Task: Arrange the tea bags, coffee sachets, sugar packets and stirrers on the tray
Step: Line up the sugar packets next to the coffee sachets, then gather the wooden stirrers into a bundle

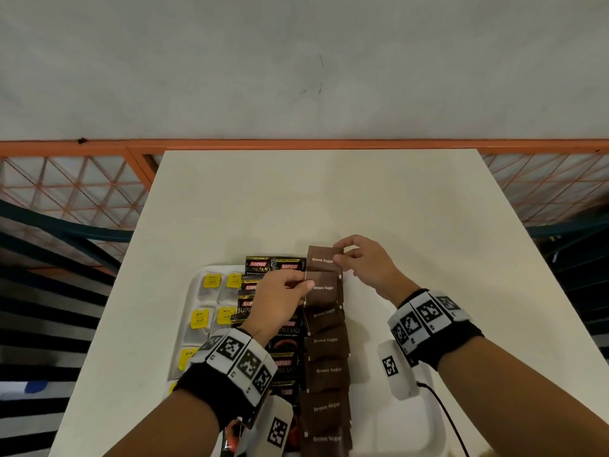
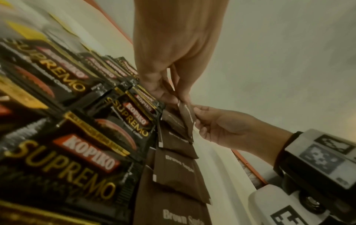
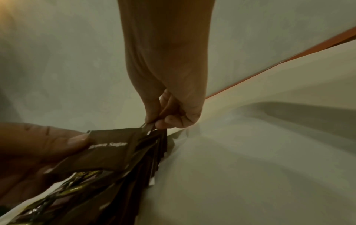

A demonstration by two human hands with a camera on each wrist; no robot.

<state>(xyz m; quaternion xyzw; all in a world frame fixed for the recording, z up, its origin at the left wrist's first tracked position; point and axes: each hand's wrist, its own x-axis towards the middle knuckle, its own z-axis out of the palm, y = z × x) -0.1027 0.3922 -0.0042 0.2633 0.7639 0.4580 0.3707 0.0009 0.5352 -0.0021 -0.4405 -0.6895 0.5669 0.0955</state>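
Note:
A white tray (image 1: 197, 282) holds tea bags (image 1: 212, 281) with yellow tags on its left. Black Kopiko coffee sachets (image 1: 273, 263) run down its middle, and to their right lies an overlapping column of brown sugar packets (image 1: 326, 371). My left hand (image 1: 304, 286) pinches the left edge of the second-farthest sugar packet (image 1: 321, 288). My right hand (image 1: 342, 253) pinches the right corner of the farthest sugar packet (image 1: 324, 258). The right wrist view shows the right hand (image 3: 154, 124) pinching a packet corner and the left thumb on a labelled packet (image 3: 109, 146). No stirrers are in view.
The tray sits at the near edge of a white table (image 1: 329, 199). The tray's right part (image 1: 428, 423) is bare, with a black cable (image 1: 441, 410) trailing over it. An orange mesh railing (image 1: 66, 183) and a grey wall stand beyond the table.

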